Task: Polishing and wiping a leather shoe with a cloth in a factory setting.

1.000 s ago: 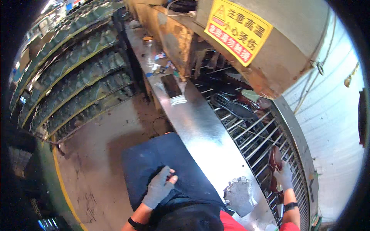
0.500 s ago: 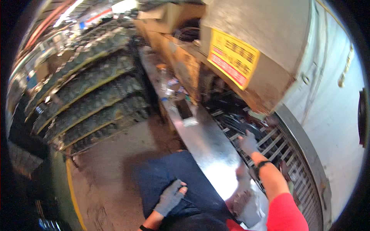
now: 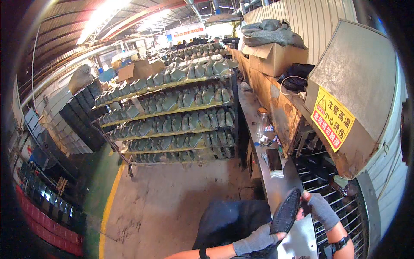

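Both hands grip one black shoe sole [image 3: 285, 211]: left hand [image 3: 258, 241] closed on its lower end, right hand [image 3: 321, 210] closed on its upper; likely light, flexible, best held at the ends.

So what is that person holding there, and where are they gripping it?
A dark shoe sole, held between both gloved hands: the left hand grips its lower end, and the right hand holds its upper end.

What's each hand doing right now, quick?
Left hand: closed on the lower end of the black shoe sole.
Right hand: closed on the sole's upper end.
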`<state>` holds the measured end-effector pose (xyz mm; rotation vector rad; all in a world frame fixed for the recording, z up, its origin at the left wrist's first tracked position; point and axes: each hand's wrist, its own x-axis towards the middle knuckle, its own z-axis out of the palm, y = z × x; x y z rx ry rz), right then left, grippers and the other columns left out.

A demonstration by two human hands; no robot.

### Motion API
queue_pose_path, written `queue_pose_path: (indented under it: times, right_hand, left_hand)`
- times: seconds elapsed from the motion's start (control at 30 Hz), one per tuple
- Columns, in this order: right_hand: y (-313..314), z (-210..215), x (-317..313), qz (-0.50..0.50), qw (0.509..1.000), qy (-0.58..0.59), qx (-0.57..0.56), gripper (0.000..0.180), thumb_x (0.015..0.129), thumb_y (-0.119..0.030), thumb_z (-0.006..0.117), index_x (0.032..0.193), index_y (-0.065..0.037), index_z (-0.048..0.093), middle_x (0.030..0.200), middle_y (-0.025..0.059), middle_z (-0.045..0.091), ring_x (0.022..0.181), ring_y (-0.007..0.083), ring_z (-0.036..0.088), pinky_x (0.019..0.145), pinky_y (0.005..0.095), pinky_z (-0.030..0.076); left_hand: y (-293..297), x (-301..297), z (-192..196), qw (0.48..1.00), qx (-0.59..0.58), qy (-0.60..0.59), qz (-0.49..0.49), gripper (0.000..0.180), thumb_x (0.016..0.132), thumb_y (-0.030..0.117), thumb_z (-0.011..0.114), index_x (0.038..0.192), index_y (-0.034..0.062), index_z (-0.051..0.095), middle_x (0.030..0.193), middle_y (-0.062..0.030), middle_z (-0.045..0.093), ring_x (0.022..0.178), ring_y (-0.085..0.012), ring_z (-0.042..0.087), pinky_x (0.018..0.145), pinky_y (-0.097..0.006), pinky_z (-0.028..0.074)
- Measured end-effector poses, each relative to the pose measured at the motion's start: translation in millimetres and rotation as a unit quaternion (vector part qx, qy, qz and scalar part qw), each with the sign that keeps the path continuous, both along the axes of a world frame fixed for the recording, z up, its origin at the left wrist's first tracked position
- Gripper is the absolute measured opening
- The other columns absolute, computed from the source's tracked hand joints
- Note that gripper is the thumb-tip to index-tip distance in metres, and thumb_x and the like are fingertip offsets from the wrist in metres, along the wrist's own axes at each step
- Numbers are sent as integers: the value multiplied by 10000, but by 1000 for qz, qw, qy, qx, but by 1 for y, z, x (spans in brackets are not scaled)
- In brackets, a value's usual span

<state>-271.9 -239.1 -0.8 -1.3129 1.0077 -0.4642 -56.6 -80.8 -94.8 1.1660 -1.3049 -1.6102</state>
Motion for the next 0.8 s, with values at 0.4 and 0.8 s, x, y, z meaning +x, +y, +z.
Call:
queue_pose_path:
  times: [0.4, 0.8]
  right_hand:
    - [-212, -161, -242, -117, 801, 494, -318, 594, 800, -415, 818, 1308, -125, 720, 1337, 194, 703, 1319, 377, 609, 1128, 510, 454]
    - [-133, -153, -207, -96, 648, 636, -407, 824, 682, -175, 861, 1441, -88, 554, 1237, 199, 679, 1179, 419, 625, 1040, 520, 469]
  left_hand:
    - [40, 61, -66, 925, 324, 137, 141, 447, 1066, 353, 647, 1349, 7, 635, 1105, -60, 738, 909, -145, 697, 827, -298, 590]
    - [34, 60, -64, 921, 309, 152, 185, 358, 1072, 262, 639, 1323, 7, 658, 1121, -63, 742, 966, -170, 700, 889, -339, 572]
